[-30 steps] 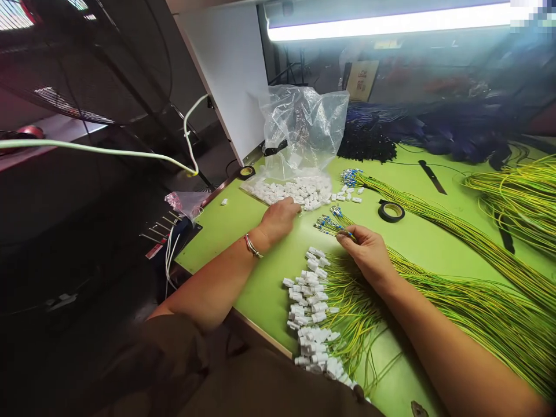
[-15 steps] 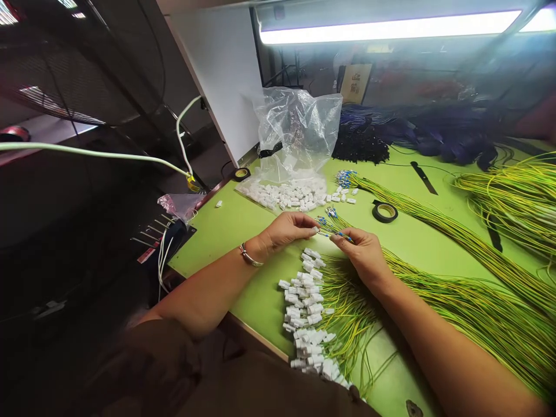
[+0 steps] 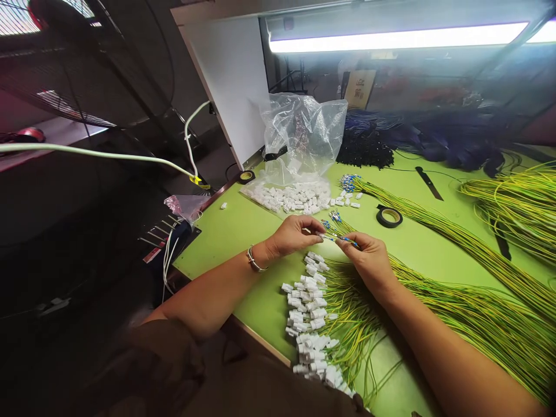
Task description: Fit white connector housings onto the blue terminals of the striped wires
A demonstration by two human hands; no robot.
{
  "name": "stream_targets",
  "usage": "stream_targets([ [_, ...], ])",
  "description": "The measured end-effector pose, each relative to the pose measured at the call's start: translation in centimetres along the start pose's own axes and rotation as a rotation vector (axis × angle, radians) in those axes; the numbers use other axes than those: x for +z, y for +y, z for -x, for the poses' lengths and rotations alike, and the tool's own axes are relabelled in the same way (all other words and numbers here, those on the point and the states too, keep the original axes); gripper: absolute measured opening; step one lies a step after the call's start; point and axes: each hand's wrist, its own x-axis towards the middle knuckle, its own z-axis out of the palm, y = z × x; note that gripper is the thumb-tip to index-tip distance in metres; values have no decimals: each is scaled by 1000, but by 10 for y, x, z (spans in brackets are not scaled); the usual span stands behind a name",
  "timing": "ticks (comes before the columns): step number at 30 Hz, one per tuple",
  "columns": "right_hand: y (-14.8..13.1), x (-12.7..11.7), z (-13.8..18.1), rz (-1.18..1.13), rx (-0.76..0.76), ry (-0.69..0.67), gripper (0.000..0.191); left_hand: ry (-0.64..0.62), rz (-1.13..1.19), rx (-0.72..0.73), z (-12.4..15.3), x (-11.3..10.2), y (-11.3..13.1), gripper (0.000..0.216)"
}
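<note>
My left hand (image 3: pixel 297 234) is closed in a pinch, with a small white connector housing (image 3: pixel 320 234) partly hidden at its fingertips. Close by on the right, my right hand (image 3: pixel 367 255) grips several yellow-green wires, whose blue-collared terminals (image 3: pixel 348 240) poke out past the thumb. One wire end reaches across the small gap to the left fingertips. Just behind the hands lies a small bunch of wires with blue terminals (image 3: pixel 334 216). Wires with white connectors (image 3: pixel 310 301) on their ends are piled in front of and below the hands.
A clear plastic bag (image 3: pixel 299 139) spills loose white housings (image 3: pixel 304 200) on the green table (image 3: pixel 226 255). Behind the right hand are a black tape roll (image 3: pixel 389 216), another terminated wire bundle (image 3: pixel 408 205) and a dark blade-like tool (image 3: pixel 429 183). A cable (image 3: pixel 95 153) hangs at left.
The view has shifted slightly, so everything sits a bit lower and further right. Both hands keep their pinch close together, and the left fingertips now show a white piece more plainly.
</note>
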Motion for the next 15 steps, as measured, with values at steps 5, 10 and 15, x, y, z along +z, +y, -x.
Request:
stream_targets([
  [5,-1,2,2,20,-42,1,22,11,6,75,2,5,0,31],
  [10,5,4,0,20,-73,42,16,71,-47,67,4,12,-3,22],
  [15,10,4,-3,-24,-26,-74,20,42,-108,107,5,11,-6,18],
])
